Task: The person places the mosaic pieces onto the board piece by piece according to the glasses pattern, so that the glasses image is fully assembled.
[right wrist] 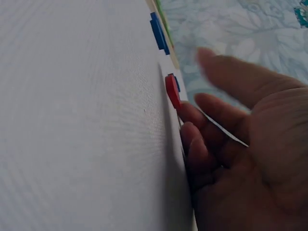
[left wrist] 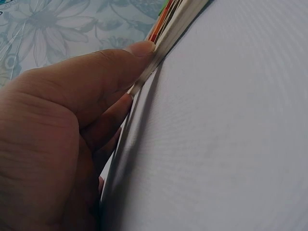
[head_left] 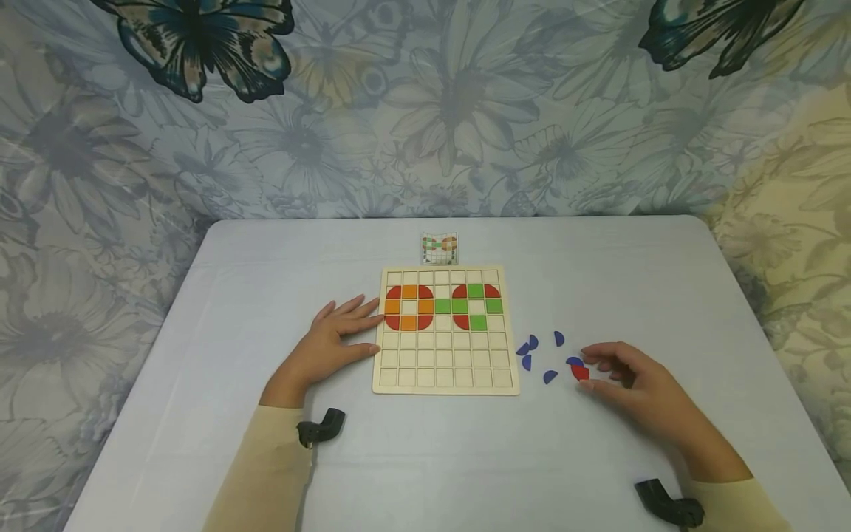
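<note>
A square wooden grid board (head_left: 435, 359) lies on the table with red, orange and green pieces set in its upper cells. My left hand (head_left: 329, 341) rests at the board's left edge, fingers spread, thumb (left wrist: 130, 50) touching the edge in the left wrist view. To the right of the board, my right hand (head_left: 641, 384) is at a red quarter-round piece (head_left: 580, 372), which overlaps a blue half-round piece (head_left: 575, 361). In the right wrist view the thumb (right wrist: 231, 72) stands apart from the red piece (right wrist: 172, 90), while a fingertip is close beside it.
Several blue half-round pieces (head_left: 559, 338) lie scattered between the board and my right hand. A small pattern card (head_left: 439, 249) sits just behind the board. The white table (head_left: 299, 251) ends at a flowered cloth backdrop (head_left: 459, 111).
</note>
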A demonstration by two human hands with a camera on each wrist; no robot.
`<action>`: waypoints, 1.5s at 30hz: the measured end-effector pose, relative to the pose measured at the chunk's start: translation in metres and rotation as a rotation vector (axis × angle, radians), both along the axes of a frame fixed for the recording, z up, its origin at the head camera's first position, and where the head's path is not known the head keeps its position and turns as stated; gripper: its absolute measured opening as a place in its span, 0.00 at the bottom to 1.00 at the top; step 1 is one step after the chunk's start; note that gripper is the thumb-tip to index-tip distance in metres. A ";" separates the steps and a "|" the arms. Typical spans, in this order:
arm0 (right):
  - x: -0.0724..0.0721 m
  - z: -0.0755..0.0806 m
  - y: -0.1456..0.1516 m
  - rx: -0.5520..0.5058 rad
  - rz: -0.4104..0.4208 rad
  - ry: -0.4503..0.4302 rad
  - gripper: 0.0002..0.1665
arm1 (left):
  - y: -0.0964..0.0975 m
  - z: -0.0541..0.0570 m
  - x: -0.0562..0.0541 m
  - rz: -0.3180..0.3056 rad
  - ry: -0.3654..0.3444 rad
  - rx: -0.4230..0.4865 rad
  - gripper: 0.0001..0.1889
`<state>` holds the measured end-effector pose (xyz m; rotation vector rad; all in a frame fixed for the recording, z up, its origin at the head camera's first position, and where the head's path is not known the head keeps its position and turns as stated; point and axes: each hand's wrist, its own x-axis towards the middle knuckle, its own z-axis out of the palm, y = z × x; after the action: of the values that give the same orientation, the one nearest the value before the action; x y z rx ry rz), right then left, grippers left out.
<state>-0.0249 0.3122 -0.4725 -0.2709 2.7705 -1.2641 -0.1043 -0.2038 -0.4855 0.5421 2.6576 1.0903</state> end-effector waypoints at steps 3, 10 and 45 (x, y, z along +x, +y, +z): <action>0.000 -0.002 -0.003 0.072 0.024 0.032 0.24 | 0.000 0.000 0.000 -0.002 -0.003 0.005 0.32; 0.000 -0.003 -0.007 0.143 0.025 0.097 0.23 | 0.000 0.000 0.000 -0.007 -0.002 0.002 0.32; -0.007 0.009 -0.023 0.049 -0.026 0.135 0.13 | 0.001 0.002 0.001 0.000 0.003 -0.021 0.32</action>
<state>-0.0317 0.2889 -0.4639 -0.3298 2.9221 -1.2252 -0.1033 -0.2026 -0.4834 0.5400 2.6686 1.0611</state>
